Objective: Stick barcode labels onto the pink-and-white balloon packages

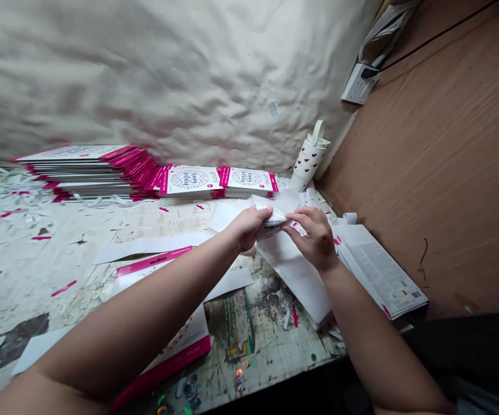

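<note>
A white printed sheet point(271, 226) with black lettering is held up over the table. My left hand point(249, 227) is closed on its left side, thumb on top. At its right edge, my right hand point(312, 233) pinches with thumb and forefinger. White paper point(295, 271) lies under and in front of both hands, slanting toward the table's front edge. Beneath my left forearm is a pink and white package point(189, 340), partly hidden by the arm. White strips point(146, 246) lie beside it.
Pink and white packages point(89, 173) are stacked at the back left, with lower stacks point(193, 180) beside them. A white bottle with hearts point(309, 161) stands at the back right. More packages point(379, 268) lie by the brown wall point(439, 161). Paper scraps litter the table point(115, 219).
</note>
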`<state>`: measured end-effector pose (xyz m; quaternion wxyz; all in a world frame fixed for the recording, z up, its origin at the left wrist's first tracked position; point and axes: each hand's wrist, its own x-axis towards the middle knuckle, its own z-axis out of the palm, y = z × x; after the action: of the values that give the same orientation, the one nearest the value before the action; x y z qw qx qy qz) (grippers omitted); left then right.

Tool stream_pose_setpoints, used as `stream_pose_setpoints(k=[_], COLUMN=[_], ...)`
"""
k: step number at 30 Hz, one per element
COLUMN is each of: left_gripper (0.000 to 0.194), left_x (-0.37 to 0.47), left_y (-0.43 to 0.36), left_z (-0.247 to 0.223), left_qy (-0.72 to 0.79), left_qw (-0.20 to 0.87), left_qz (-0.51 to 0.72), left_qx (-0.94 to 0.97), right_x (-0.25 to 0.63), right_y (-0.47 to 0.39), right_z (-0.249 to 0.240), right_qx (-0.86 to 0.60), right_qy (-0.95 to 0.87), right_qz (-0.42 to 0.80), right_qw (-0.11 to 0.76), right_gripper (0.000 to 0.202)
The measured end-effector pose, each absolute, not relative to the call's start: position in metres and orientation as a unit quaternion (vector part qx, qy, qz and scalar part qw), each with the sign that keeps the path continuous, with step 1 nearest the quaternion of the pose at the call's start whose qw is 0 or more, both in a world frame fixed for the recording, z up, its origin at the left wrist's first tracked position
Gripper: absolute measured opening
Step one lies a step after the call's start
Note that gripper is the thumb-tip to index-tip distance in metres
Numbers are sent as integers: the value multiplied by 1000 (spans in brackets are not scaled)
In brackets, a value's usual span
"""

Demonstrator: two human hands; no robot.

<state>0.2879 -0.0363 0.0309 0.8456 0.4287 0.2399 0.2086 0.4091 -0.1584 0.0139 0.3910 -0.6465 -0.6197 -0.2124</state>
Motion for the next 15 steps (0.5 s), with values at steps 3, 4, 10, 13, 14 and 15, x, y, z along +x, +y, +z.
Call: stream_pose_setpoints(k=[3, 4, 10, 13, 14, 15], left_gripper=[10, 10, 13, 12, 11, 11], left_x=[290, 290, 295, 300, 302, 305], left_y=[-39, -40, -45, -44, -43, -42], left_z=[28, 28, 32, 35, 36, 37], left_qy=[235, 232, 199, 182, 182, 184], left_qw=[843, 842, 846, 852, 853, 853], left_qz=[226, 228, 239, 234, 236, 238], left_qx=[429, 429, 433, 431, 429, 426], right_x=[405, 403, 403, 402, 401, 401], right_y=[-162, -162, -163, -166, -167, -168], right_z=[10, 9, 9, 5, 3, 2], right_qx=[-629, -626, -653, -657, -650, -644], right_qy=[-613, -609, -567, -561, -564, -565], right_qz=[-277, -288, -319, -370, -386, -397], right_qw=[390, 393, 388, 341, 332, 330], right_gripper=[14, 12, 30, 19, 16, 16])
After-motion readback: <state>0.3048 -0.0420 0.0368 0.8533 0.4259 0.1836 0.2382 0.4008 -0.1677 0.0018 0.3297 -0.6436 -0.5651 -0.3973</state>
